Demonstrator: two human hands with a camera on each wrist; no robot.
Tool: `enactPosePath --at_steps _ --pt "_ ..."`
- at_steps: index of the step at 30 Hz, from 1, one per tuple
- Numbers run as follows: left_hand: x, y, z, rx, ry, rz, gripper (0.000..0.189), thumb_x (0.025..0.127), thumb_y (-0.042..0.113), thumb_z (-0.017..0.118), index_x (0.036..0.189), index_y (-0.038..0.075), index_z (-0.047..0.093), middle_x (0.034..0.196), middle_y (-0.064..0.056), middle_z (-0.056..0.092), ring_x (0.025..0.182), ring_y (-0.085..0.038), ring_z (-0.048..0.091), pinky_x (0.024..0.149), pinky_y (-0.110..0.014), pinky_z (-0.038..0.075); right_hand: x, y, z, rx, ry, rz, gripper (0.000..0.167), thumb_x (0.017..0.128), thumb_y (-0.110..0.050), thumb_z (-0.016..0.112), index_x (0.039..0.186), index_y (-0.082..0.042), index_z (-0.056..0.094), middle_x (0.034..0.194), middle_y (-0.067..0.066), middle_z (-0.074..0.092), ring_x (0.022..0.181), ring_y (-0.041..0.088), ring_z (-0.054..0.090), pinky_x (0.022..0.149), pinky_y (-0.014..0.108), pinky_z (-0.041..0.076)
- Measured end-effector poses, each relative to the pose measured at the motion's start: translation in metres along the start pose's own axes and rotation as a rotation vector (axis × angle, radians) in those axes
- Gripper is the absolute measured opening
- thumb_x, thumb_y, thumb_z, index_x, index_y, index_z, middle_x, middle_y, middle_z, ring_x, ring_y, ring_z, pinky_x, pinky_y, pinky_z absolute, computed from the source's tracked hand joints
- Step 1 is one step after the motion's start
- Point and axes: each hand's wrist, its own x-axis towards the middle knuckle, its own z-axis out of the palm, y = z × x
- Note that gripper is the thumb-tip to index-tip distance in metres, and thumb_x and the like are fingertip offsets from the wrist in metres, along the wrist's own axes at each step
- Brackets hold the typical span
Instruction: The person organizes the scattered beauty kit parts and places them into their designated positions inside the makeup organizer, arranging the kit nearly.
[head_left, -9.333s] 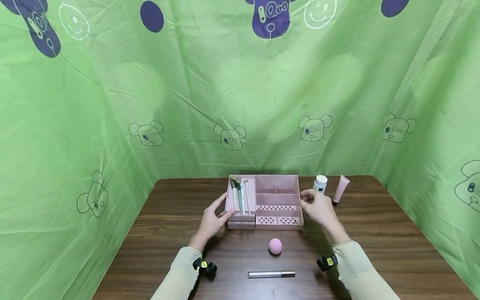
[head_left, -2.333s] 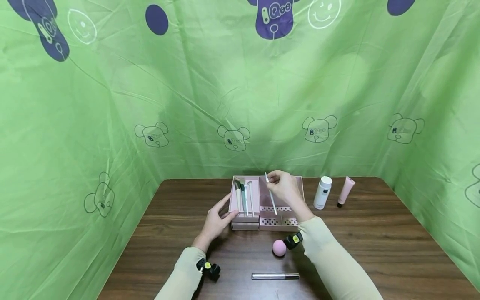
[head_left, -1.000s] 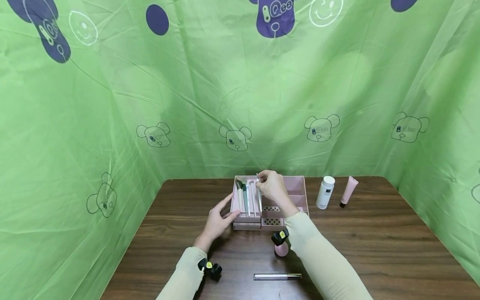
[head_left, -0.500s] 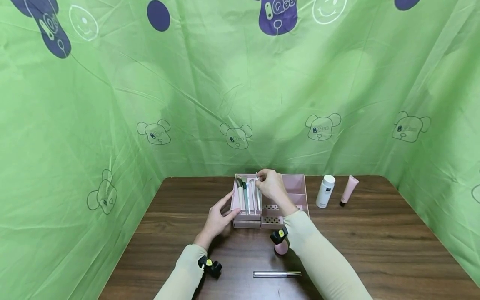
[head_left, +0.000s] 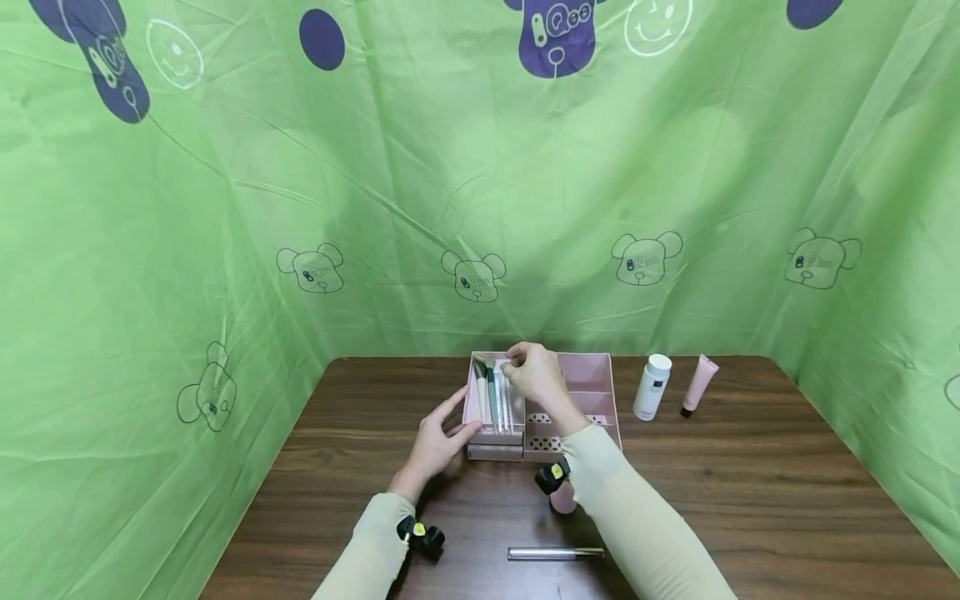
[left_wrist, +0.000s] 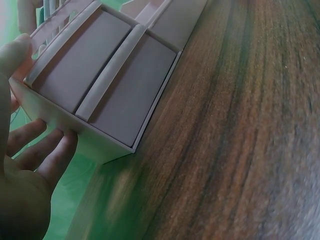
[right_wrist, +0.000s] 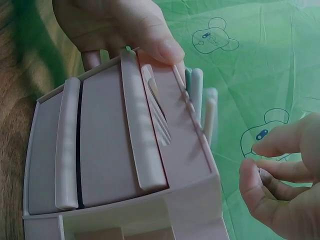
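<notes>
A pink desk organizer [head_left: 587, 377] stands at the back of the table, with several makeup brushes [head_left: 492, 400] lying in its left compartment. My left hand [head_left: 431, 442] grips the organizer's left front corner, its thumb on the front edge and fingers along the side, as the left wrist view confirms. Over the brush compartment, my right hand [head_left: 536, 377] pinches the upper end of a slim, pale brush, largely hidden by the fingers. In the right wrist view, pale brush handles [right_wrist: 197, 92] stick out past the front wall, and the right hand's [right_wrist: 280, 175] thumb and fingertips come together.
A white bottle [head_left: 652, 390] and a pink squeeze tube [head_left: 699, 386] stand right of the organizer. A pink ball [head_left: 563, 502] sits in front, partly behind the right wrist camera. Nearer lies a silver tube [head_left: 551, 553]. Closed drawers [left_wrist: 82, 60] face forward under the brushes.
My right hand left the organizer's right side, brought the pale brush leftward into the brush compartment, and has just shifted it closer to the others. The left hand keeps its grip.
</notes>
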Motion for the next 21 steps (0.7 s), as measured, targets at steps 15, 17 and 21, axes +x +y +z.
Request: enactPosePath --at_steps 15,17,21 --pt "-0.001 0.003 0.000 -0.005 -0.005 0.023 0.068 0.089 0.013 0.072 0.147 -0.001 0.039 0.145 -0.028 0.044 0.126 -0.047 0.048 0.103 -0.054 0.047 -0.004 0.008 -0.006 0.030 0.021 -0.065 0.028 0.081 -0.018 0.073 0.108 -0.008 0.072 0.083 -0.001 0.071 0.075 0.016 0.062 0.071 0.032 0.054" --pt "-0.001 0.003 0.000 -0.004 -0.005 0.019 0.068 0.089 0.013 0.072 0.147 -0.001 0.039 0.145 -0.029 0.044 0.126 -0.047 0.049 0.103 -0.054 0.046 -0.006 0.009 -0.008 0.022 0.026 -0.072 0.027 0.082 -0.019 0.073 0.107 -0.009 0.072 0.083 -0.002 0.071 0.074 0.015 0.061 0.071 0.031 0.054" --pt "-0.001 0.003 0.001 -0.002 -0.002 0.017 0.068 0.089 0.013 0.072 0.147 -0.001 0.039 0.144 -0.029 0.044 0.125 -0.047 0.049 0.103 -0.054 0.046 -0.012 0.013 -0.014 0.009 0.030 -0.079 0.024 0.083 -0.020 0.072 0.105 -0.011 0.072 0.084 -0.003 0.071 0.077 0.015 0.062 0.073 0.031 0.054"
